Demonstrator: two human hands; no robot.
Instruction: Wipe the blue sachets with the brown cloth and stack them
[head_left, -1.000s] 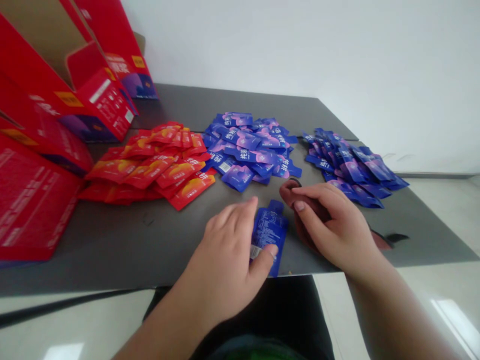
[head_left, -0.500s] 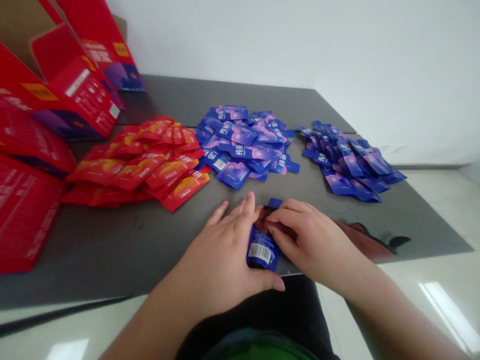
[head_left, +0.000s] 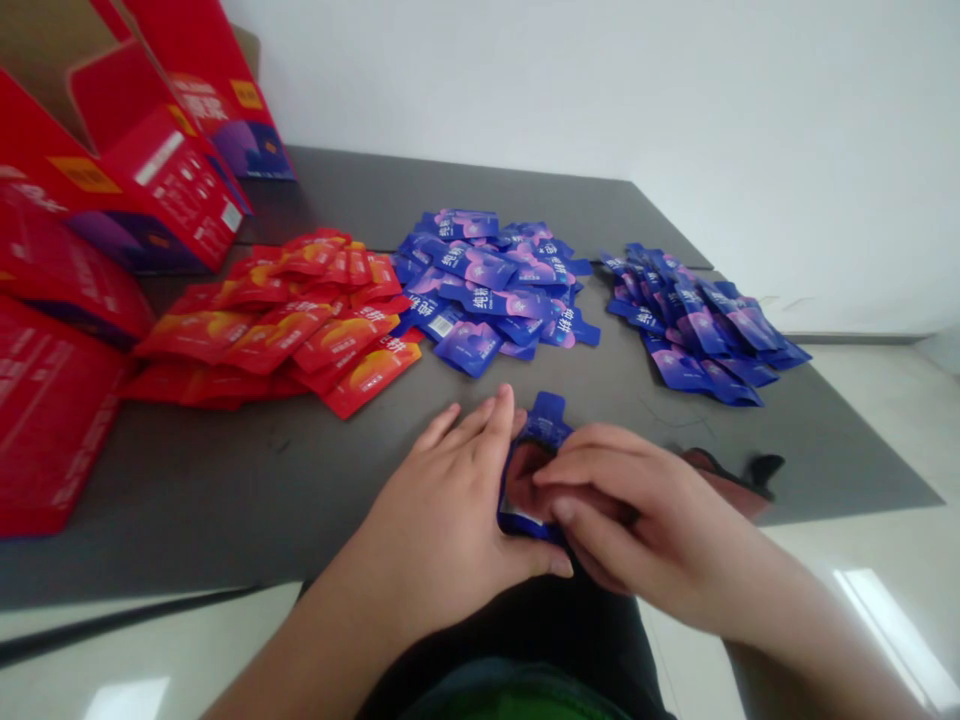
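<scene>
A blue pouch lies at the table's near edge; the spread left hand, gripping nothing, seemingly braces its left side while the right hand pinches brown cloth over it. Red pouches lie left, perhaps grouped by colour.

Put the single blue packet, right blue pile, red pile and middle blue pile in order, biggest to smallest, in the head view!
1. Red pile
2. Middle blue pile and right blue pile: too alike to rank
3. Single blue packet, partly hidden
</scene>
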